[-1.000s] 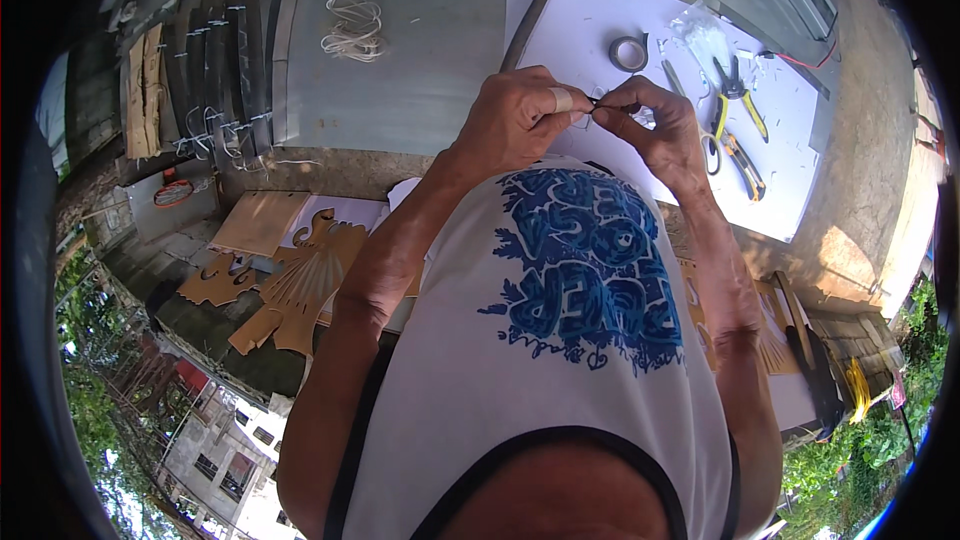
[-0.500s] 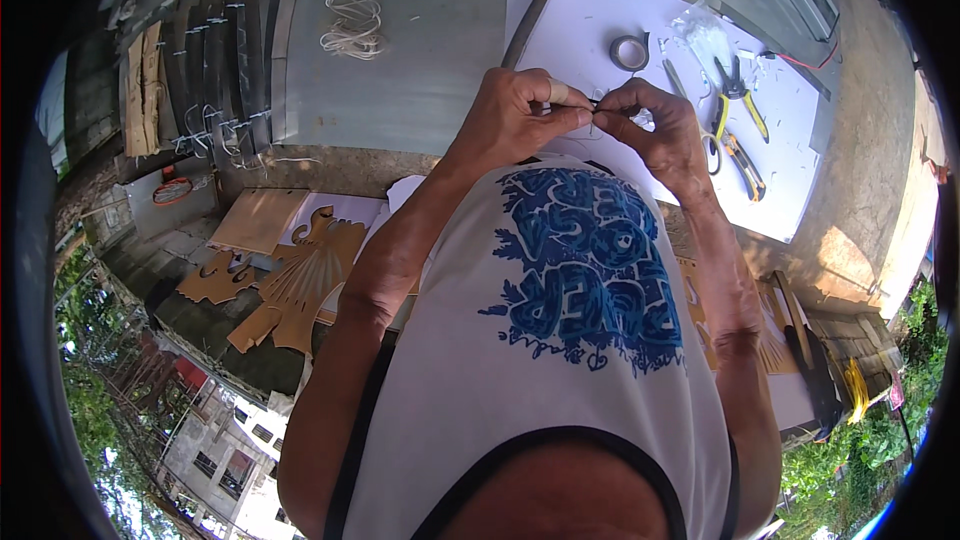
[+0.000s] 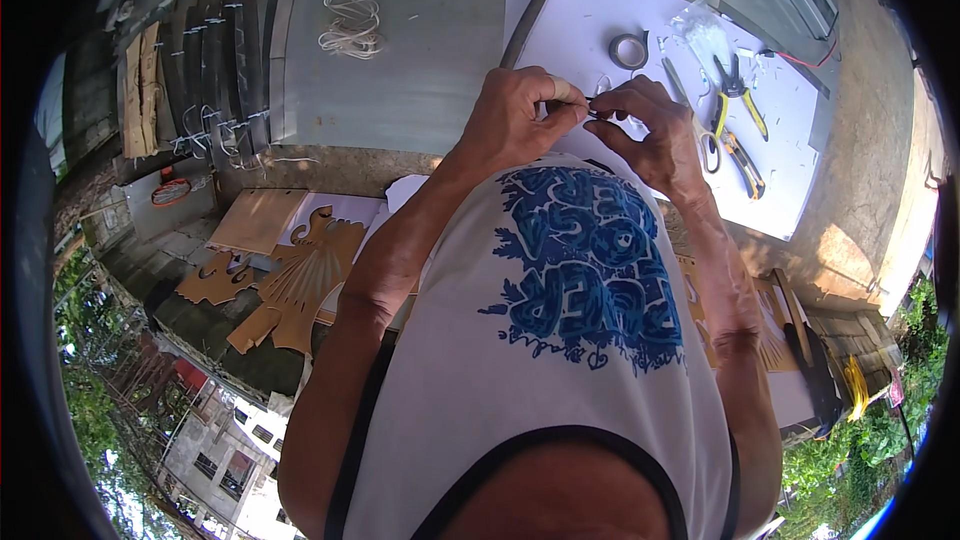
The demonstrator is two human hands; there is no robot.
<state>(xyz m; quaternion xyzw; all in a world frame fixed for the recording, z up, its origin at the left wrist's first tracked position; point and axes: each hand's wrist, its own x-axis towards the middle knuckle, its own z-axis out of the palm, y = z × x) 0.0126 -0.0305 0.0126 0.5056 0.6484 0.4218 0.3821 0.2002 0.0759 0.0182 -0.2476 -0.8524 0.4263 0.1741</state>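
The fingers point(image 3: 560, 105) of the left hand point(image 3: 515, 120) and of the right hand point(image 3: 650, 130) were pinched shut on a small thin dark piece point(image 3: 592, 105), held between both hands above the white sheet point(image 3: 790, 140) on the grey worktop point(image 3: 430, 50). Just right of the hands lay yellow-handled pliers point(image 3: 735, 115) and a tape roll point(image 3: 628, 50). A bundle of pale cord point(image 3: 350, 25) lay well apart to the left.
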